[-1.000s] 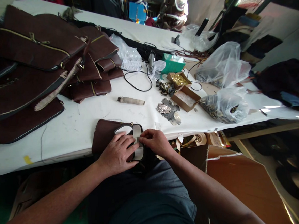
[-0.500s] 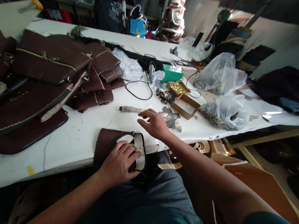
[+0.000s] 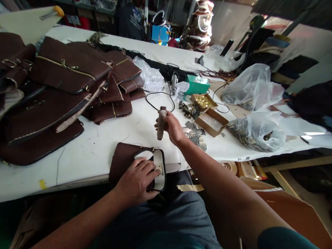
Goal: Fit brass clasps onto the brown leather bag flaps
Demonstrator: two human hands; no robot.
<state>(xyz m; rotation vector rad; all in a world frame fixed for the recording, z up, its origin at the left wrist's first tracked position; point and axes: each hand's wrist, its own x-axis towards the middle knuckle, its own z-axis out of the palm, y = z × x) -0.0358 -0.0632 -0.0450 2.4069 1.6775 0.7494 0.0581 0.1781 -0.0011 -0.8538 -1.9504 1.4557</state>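
Observation:
My left hand [image 3: 140,179] presses on a dark brown leather piece [image 3: 123,158] at the table's front edge, fingers bent over its pale lining. A small light metal plate [image 3: 159,169] shows at the fingertips, on the pale flap with a black rim. Above the table, to the right of the leather piece, my right hand [image 3: 171,126] grips a wrapped, grey-beige handled tool [image 3: 160,125], which is held roughly upright. The hand's fingers wrap round the tool's middle. Flat metal plates [image 3: 195,134] lie just right of my right hand.
Brown leather bags [image 3: 62,71] are heaped on the left. At the right stand a cardboard box of gold-coloured pieces [image 3: 205,101], an open cardboard box [image 3: 212,122] and a green box [image 3: 197,85]. Plastic bags [image 3: 254,88] lie beyond them. A black cord [image 3: 156,107] curls behind the tool.
My right hand has taken hold of the wrapped tool, which was lying on the table, and raised it. My left hand stays on the leather piece. The view has shifted slightly.

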